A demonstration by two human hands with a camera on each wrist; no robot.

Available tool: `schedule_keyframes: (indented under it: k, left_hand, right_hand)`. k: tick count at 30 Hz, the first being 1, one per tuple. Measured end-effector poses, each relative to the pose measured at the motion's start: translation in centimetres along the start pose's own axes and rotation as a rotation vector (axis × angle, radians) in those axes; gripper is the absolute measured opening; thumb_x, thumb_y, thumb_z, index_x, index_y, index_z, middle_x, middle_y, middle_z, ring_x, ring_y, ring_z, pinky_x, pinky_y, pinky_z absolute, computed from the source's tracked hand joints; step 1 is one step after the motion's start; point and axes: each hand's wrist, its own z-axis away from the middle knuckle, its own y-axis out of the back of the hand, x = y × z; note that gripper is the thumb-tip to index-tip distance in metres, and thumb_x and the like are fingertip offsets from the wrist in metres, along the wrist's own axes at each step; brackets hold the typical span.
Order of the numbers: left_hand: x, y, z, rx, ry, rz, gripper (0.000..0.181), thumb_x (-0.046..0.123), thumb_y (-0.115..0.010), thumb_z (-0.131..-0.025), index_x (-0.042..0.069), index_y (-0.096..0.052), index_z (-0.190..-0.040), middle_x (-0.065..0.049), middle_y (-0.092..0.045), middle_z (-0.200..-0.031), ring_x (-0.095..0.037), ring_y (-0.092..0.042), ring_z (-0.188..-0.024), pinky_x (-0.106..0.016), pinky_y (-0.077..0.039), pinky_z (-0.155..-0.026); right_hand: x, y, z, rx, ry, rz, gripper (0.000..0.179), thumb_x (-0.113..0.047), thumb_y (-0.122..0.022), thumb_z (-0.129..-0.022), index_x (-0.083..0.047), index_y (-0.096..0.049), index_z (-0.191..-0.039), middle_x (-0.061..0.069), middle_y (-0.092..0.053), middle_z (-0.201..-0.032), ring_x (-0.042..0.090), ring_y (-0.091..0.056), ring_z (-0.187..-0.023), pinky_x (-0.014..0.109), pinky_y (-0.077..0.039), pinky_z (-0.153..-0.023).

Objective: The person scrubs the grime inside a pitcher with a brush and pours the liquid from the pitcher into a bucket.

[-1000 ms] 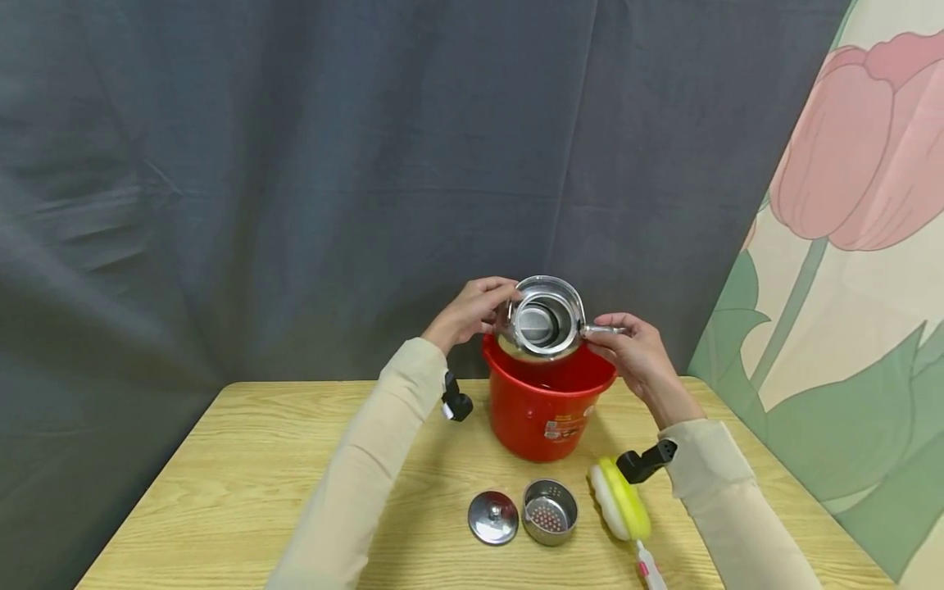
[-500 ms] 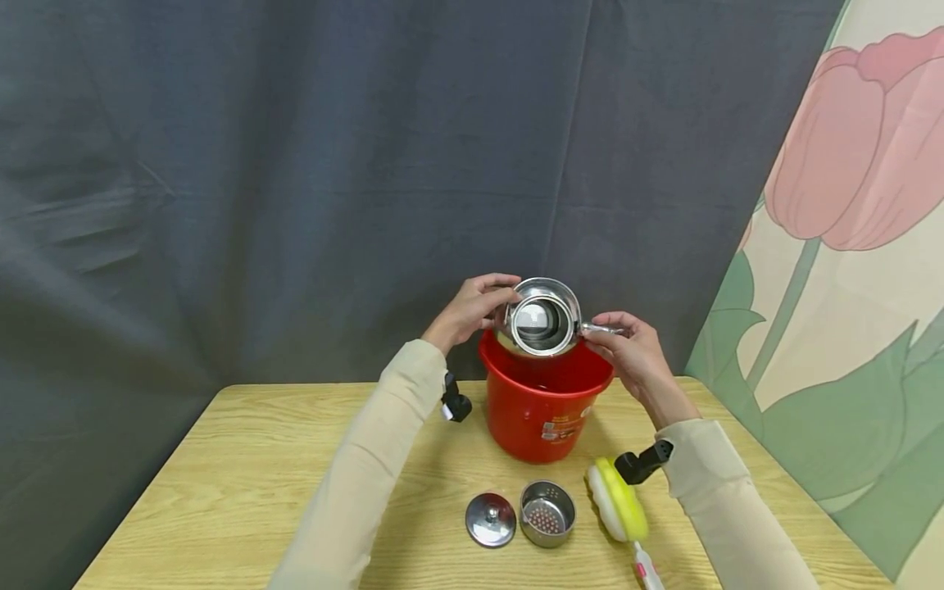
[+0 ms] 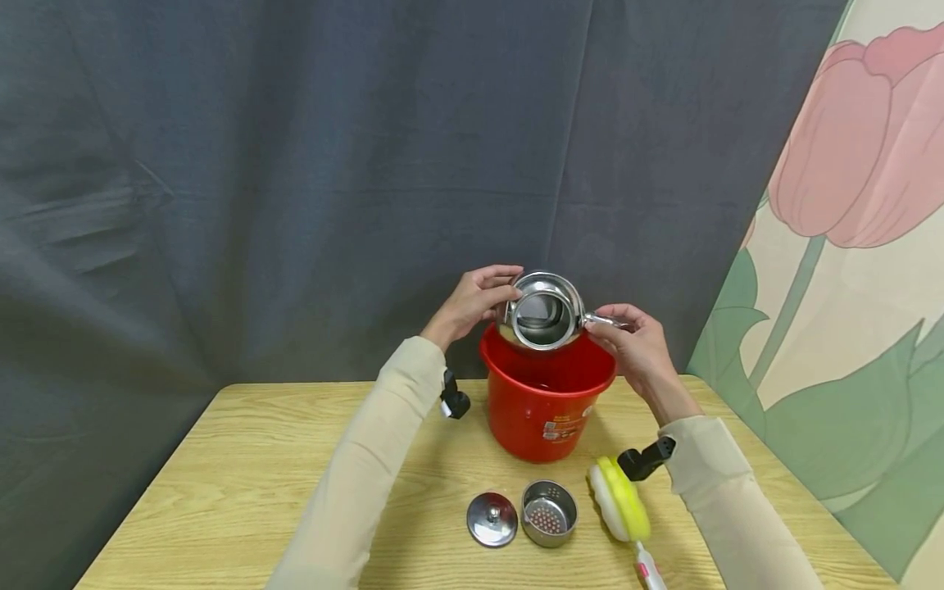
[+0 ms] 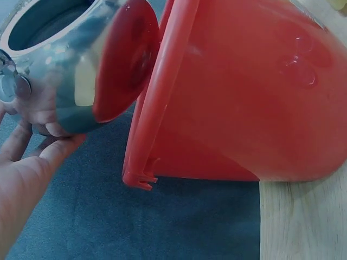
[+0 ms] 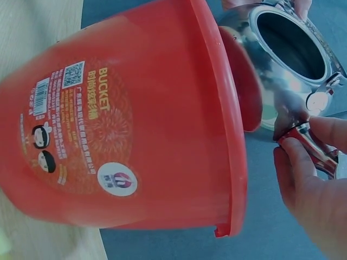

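Observation:
A shiny stainless steel kettle with its lid off is held over the red bucket, tilted so its round mouth faces the head camera. My left hand grips the kettle's left side, thumb near the rim and fingers behind the body. On the other side, my right hand pinches the kettle's spout between thumb and fingers. In the left wrist view, left fingertips touch the lower body. The kettle's bail handle lies down around the mouth. Most of the bucket's inside is hidden.
In front of the bucket lie a steel lid and a perforated steel strainer cup. A yellow and white sponge brush lies to their right, near my right forearm. A dark curtain hangs behind the wooden table.
The kettle has risen slightly in my two hands, and the reflections inside it have shifted. Both hands keep their hold. The bucket, lid, strainer cup and brush stay put.

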Motion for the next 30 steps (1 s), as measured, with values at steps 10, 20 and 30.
schedule_keyframes:
  k: [10, 20, 30]
  left_hand:
    - [-0.1, -0.1, 0.1, -0.005, -0.082, -0.011, 0.045, 0.002, -0.067, -0.086, 0.004, -0.061, -0.13, -0.009, -0.064, -0.123, -0.02, -0.062, -0.096, -0.026, -0.053, -0.065]
    - [-0.2, -0.2, 0.3, -0.011, -0.153, -0.045, 0.051, -0.007, -0.071, -0.08, -0.001, -0.06, -0.13, -0.011, -0.063, -0.126, -0.019, -0.061, -0.108, -0.027, -0.053, -0.079]
    - [0.0, -0.1, 0.6, -0.053, -0.192, -0.042, 0.054, -0.009, -0.071, -0.08, -0.002, -0.058, -0.131, -0.012, -0.061, -0.129, -0.022, -0.061, -0.11, -0.034, -0.052, -0.09]
  right_hand:
    - [0.3, 0.0, -0.1, 0.016, 0.078, -0.094, 0.023, -0.004, -0.076, -0.083, -0.004, -0.061, -0.101, 0.004, -0.063, -0.095, 0.015, -0.064, -0.08, 0.027, -0.055, -0.081]
    - [0.9, 0.3, -0.1, 0.005, 0.134, -0.144, 0.021, -0.001, -0.075, -0.082, -0.003, -0.064, -0.1, 0.004, -0.067, -0.101, 0.016, -0.064, -0.086, 0.027, -0.054, -0.081]
    - [1.4, 0.4, 0.0, -0.02, 0.175, -0.217, 0.02, 0.004, -0.073, -0.082, -0.001, -0.064, -0.099, 0.004, -0.07, -0.105, 0.016, -0.066, -0.09, 0.027, -0.054, -0.082]
